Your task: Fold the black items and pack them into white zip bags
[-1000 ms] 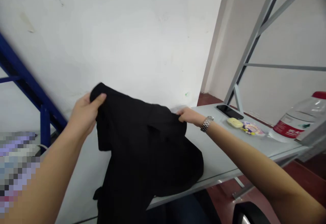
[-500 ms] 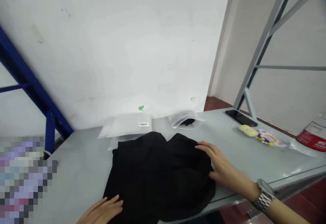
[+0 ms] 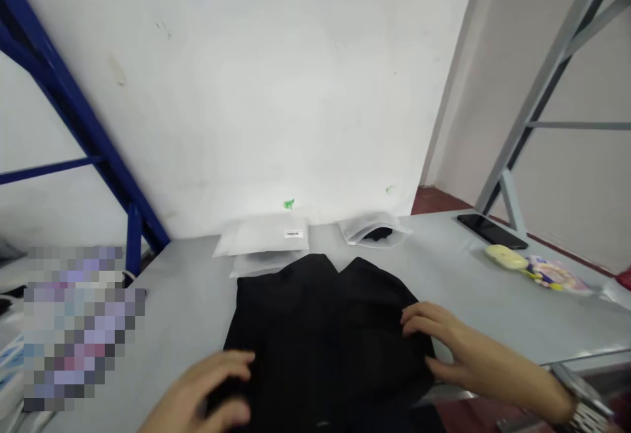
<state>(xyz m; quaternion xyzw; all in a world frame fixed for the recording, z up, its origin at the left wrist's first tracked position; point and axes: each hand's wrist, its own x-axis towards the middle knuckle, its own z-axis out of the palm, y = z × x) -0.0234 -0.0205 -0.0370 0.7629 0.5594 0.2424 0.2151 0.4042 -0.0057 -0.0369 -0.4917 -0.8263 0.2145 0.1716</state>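
A black cloth garment (image 3: 325, 334) lies spread on the grey table in front of me, with a notch in its far edge. Its exact kind does not show, and its near end runs out of the picture. My left hand (image 3: 202, 390) is over the garment's left side, thumb and fingers apart and slightly blurred; whether it touches the cloth is unclear. On the right edge rests my right hand (image 3: 444, 341), its fingers lying on the cloth and its thumb spread away from them. A metal watch (image 3: 582, 397) circles the right wrist.
White packets (image 3: 266, 236), one with a barcode label, lie behind the garment. Beside them an open translucent bag (image 3: 374, 230) holds something black. A phone (image 3: 493, 231) and a yellow case (image 3: 506, 257) with a colourful charm lie at the right. The table (image 3: 182, 301) meets a white panel.
My view has shifted so the scene sits further right. My left hand has lifted and moved up along the garment's left side; my right hand has come nearer along the right edge.
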